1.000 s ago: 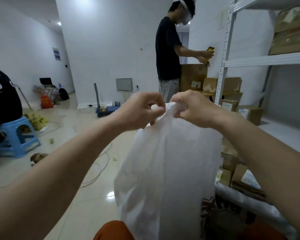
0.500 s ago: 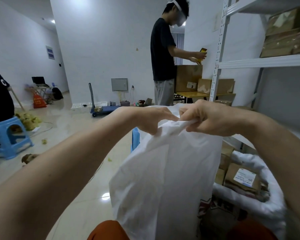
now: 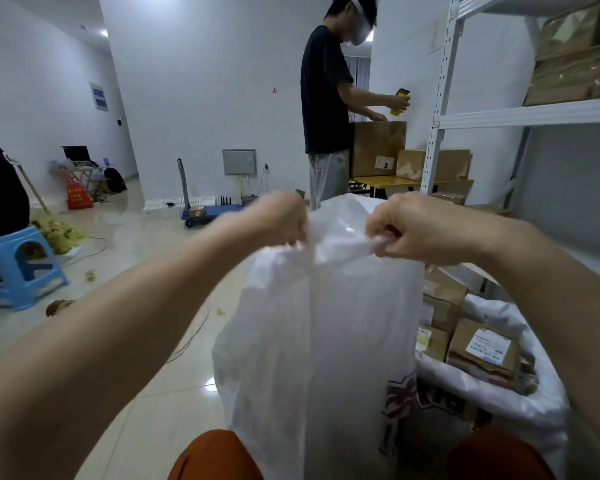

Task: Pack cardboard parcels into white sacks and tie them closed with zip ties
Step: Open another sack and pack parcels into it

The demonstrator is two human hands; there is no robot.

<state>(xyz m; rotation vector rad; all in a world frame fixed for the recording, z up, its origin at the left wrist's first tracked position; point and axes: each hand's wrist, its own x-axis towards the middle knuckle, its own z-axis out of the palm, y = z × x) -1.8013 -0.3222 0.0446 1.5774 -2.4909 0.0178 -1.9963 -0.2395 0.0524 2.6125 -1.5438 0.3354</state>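
Between both hands' fingers [image 3: 378, 242], sack mouth [image 3: 336, 237]

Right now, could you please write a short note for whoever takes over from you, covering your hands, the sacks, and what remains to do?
Left hand: grip closed on the top edge of the empty white sack.
Right hand: grip pinching the same edge, with the mouth stretched between the two hands.
The sack hangs upright in front of my knees; I cannot see inside it.
To the right, a second white sack sits open with cardboard parcels showing in its mouth.
Done: a sack picked up by its mouth.
Left: open it, load the parcels, tie the sacks shut. No zip tie is in view.
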